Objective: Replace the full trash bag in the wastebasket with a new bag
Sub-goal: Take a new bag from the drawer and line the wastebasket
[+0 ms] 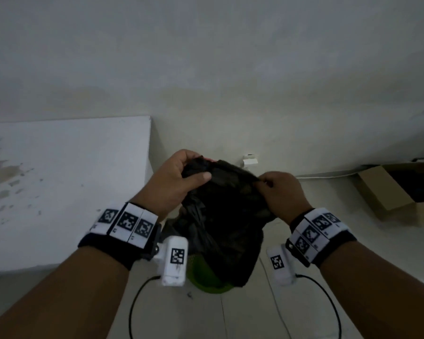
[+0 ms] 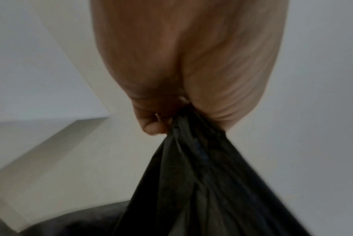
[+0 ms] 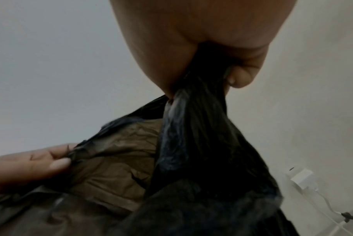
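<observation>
Left hand [image 1: 171, 177] and right hand [image 1: 283, 193] are gripping the black trash bag [image 1: 225, 216] rim above the green wastebasket [image 1: 206, 277]; thin plastic risks tearing

Dim, flat light; soft blur; wide-angle distortion.

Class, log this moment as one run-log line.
left hand: grips black trash bag top | right hand: grips opposite edge | bag: held above green wastebasket | new bag: not visible

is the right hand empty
No, the right hand grips a bunched edge of the black bag, its fingers curled round the plastic.
</observation>
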The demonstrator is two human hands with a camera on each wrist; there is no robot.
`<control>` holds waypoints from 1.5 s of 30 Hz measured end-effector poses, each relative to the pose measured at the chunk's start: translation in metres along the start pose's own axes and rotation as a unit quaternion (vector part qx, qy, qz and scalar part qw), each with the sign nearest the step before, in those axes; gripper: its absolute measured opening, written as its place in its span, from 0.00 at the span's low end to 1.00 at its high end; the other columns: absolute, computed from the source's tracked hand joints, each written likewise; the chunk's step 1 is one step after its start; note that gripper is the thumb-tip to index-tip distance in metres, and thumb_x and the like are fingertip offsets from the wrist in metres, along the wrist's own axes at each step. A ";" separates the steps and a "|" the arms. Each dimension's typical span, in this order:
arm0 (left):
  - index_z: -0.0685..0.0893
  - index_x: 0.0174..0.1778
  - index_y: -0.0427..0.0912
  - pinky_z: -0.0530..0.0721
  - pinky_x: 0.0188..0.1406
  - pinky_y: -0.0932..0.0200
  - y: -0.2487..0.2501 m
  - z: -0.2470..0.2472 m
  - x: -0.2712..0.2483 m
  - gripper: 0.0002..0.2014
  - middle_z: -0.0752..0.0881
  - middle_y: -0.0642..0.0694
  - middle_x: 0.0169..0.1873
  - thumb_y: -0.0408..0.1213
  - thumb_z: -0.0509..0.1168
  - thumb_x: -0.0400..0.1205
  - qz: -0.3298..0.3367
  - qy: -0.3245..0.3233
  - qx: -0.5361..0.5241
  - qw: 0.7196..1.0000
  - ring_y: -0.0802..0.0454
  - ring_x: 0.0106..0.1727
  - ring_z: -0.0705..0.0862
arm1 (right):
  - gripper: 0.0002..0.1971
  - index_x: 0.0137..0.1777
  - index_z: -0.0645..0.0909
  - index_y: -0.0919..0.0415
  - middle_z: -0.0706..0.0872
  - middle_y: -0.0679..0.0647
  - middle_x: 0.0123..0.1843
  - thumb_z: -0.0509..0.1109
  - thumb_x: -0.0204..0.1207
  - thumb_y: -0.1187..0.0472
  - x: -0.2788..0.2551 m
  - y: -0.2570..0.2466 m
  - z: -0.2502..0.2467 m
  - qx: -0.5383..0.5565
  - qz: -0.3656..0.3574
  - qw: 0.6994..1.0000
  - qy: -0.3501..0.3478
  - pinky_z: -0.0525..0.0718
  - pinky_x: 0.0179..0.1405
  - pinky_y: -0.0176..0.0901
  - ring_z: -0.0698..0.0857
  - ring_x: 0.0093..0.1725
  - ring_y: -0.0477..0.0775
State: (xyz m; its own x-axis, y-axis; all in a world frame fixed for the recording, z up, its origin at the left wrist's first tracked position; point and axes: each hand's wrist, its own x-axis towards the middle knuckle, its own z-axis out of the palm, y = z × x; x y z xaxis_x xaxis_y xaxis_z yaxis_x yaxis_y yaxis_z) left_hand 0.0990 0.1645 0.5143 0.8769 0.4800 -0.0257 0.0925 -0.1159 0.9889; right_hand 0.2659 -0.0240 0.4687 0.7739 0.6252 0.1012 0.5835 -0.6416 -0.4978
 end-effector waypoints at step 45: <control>0.82 0.30 0.45 0.77 0.41 0.54 -0.542 0.062 0.007 0.16 0.86 0.44 0.34 0.21 0.59 0.76 -0.153 0.194 0.165 0.955 0.45 0.39 0.83 | 0.17 0.35 0.89 0.59 0.91 0.63 0.41 0.61 0.71 0.75 0.007 0.294 0.439 0.220 0.119 0.964 -0.086 0.87 0.40 0.45 0.88 0.41 0.63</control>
State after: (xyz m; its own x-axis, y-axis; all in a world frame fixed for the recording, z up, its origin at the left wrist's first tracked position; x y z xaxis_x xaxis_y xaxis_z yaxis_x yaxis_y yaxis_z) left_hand 0.0840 0.1770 -0.0307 0.5502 0.8141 -0.1858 0.5160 -0.1564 0.8422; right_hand 0.3347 -0.0132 -0.0552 0.7985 0.5721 -0.1875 0.2033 -0.5493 -0.8105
